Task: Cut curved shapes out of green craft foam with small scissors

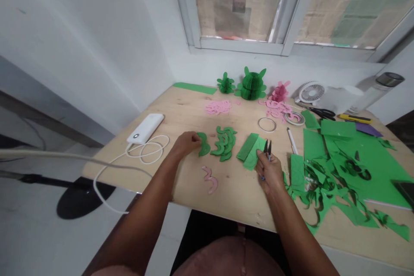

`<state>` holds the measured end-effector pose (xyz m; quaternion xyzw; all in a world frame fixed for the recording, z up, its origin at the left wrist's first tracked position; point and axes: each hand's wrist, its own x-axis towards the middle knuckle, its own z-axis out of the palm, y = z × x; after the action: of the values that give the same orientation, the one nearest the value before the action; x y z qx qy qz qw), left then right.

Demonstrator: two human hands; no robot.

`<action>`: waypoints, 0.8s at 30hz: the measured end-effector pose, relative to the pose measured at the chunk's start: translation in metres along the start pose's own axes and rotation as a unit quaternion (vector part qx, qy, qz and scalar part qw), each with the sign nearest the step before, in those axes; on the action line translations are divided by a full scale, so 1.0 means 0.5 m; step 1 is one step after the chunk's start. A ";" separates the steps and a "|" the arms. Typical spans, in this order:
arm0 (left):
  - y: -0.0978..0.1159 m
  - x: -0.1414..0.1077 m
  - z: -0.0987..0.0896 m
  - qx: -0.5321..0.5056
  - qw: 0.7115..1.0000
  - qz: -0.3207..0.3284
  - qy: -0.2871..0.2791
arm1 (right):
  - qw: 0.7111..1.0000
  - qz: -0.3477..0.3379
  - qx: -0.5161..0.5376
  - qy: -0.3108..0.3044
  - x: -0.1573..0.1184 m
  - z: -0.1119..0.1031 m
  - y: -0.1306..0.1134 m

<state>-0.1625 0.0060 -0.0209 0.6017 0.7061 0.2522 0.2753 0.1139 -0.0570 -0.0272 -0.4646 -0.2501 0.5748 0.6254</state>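
Observation:
My left hand [187, 142] pinches the edge of a wavy green paper cutout [204, 145] at the table's left middle. Just right of it lies a pile of similar green cutouts [224, 143]. Below them is a wavy pink paper cutout [211, 181]. My right hand [271, 171] is closed around a small pair of scissors [268, 147], its dark blades pointing away from me. The thumb of this hand also rests on a light green paper piece [252, 159] with faint drawn lines; a darker folded green strip [247, 147] lies against it. Most of the scissors' handle is hidden by my fingers.
Green paper scraps [326, 185] and green sheets [371, 164] cover the right side. A white pen [292, 140], tape ring [267, 124] and pink cutouts [218, 107] lie farther back. Honeycomb paper figures [252, 86] and a fan [311, 92] stand behind. A power bank [147, 128] with cable sits left.

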 end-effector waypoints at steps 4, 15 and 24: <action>-0.004 -0.005 -0.006 -0.068 0.997 0.011 -0.018 | 1.000 0.008 0.003 -0.004 -0.001 0.001 0.000; 0.028 -0.020 -0.018 -0.192 0.980 0.000 -0.051 | 1.000 0.005 0.001 -0.002 0.000 -0.001 0.001; 0.047 -0.037 -0.019 -0.205 0.971 0.045 -0.118 | 1.000 0.010 0.006 -0.003 0.001 -0.001 0.000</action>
<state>-0.1500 -0.0090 0.0036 0.5895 0.5738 0.3306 0.4625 0.1143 -0.0569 -0.0275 -0.4611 -0.2440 0.5842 0.6218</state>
